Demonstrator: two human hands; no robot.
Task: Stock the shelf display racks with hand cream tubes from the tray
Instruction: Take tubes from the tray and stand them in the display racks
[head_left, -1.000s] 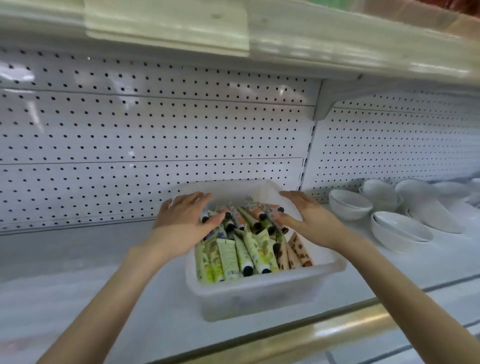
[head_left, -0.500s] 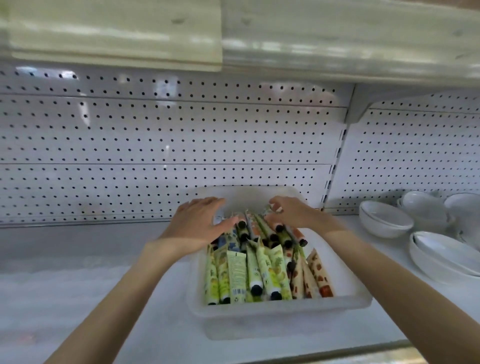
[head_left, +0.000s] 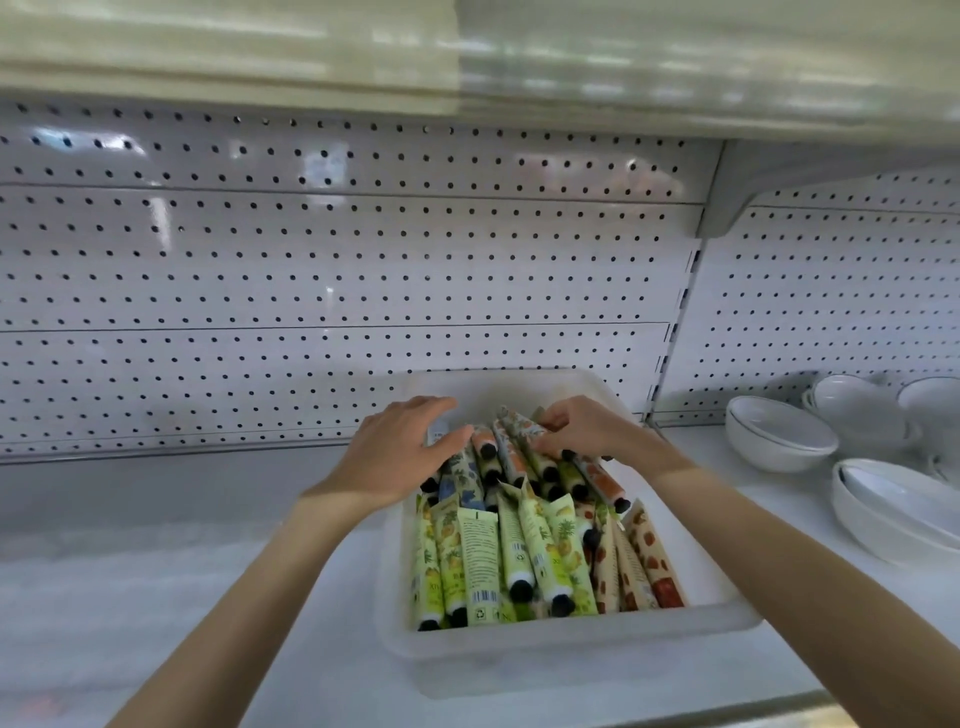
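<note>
A translucent white tray (head_left: 571, 642) stands on the white shelf (head_left: 156, 597), filled with several hand cream tubes (head_left: 519, 556) with black caps, green ones in front, orange and blue ones behind. My left hand (head_left: 397, 449) lies palm down on the far left tubes, fingers spread flat. My right hand (head_left: 582, 428) reaches over the far right tubes, and its curled fingers pinch the crimped end of an orange-patterned tube (head_left: 519, 426). No display rack is in view.
A white pegboard wall (head_left: 337, 270) rises behind the tray. An upper shelf (head_left: 467, 62) hangs overhead. Stacked white bowls (head_left: 779, 431) and dishes (head_left: 893, 509) sit to the right of the tray. Left of the tray the shelf surface is bare.
Both hands moved from the tray's side rims inward onto the far tubes. My right hand's fingers curled around a tube end. The view moved closer.
</note>
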